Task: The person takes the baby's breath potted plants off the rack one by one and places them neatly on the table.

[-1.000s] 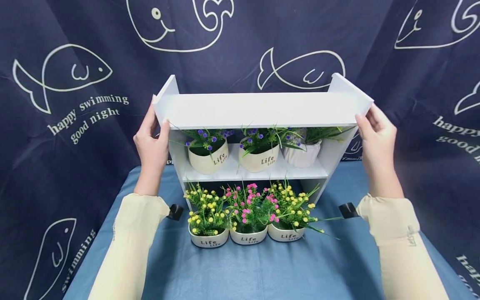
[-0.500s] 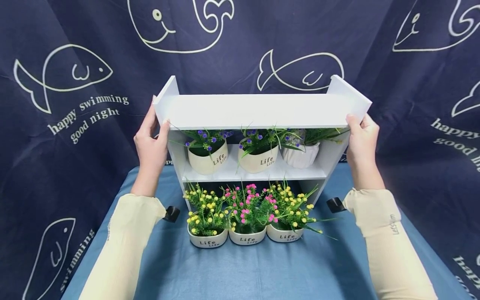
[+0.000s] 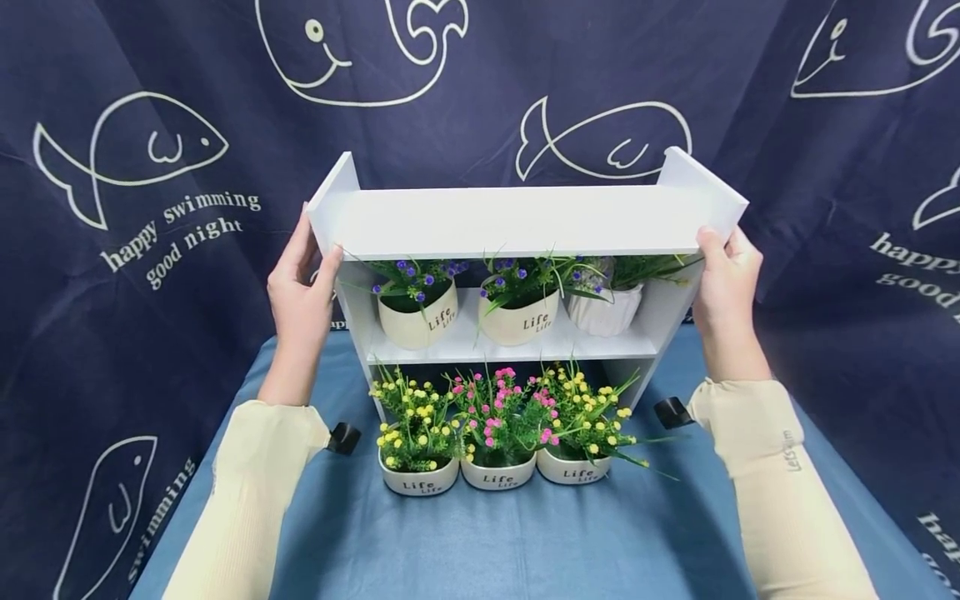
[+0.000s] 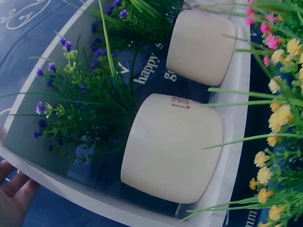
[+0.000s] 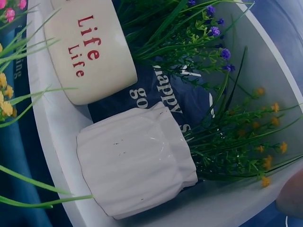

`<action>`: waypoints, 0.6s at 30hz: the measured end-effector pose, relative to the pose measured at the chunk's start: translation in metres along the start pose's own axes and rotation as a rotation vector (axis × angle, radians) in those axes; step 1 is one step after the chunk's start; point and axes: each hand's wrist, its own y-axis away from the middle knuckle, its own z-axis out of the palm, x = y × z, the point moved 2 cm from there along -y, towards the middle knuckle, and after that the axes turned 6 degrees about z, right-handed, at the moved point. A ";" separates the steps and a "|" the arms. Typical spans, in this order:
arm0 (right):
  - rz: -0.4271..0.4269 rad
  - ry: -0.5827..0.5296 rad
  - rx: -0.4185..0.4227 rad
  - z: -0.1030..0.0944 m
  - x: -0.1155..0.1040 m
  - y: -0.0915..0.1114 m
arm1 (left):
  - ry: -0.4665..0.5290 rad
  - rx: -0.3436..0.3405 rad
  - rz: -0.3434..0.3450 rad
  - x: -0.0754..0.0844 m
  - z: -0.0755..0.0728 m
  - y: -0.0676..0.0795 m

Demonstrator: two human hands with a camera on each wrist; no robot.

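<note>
A white two-tier shelf [image 3: 510, 221] stands upright on the table. My left hand [image 3: 302, 292] holds its upper left side, thumb at the front edge and fingers along the outer face. My right hand [image 3: 729, 287] grips the upper right side, with the thumb on the front edge. On the middle board sit two cream "Life" flowerpots [image 3: 519, 323] with purple flowers and, at the right, a white fluted pot [image 5: 137, 163] with greenery and small orange flowers. Only some fingers [image 4: 19, 191] of the left hand show in the left wrist view.
Before the shelf's lower opening stand three low "Life" pots [image 3: 497, 477], two with yellow flowers and one with pink. A blue cloth [image 3: 480, 550] covers the table. Behind hangs a dark blue curtain [image 3: 450, 133] with fish drawings.
My right hand has moved inward to the left, its thumb now further onto the shelf's front edge. My left hand has slid down slightly. The shelf and pots stand where they were.
</note>
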 end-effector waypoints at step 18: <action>0.026 -0.048 -0.001 0.000 0.000 0.000 | -0.020 0.032 -0.094 0.006 -0.011 0.032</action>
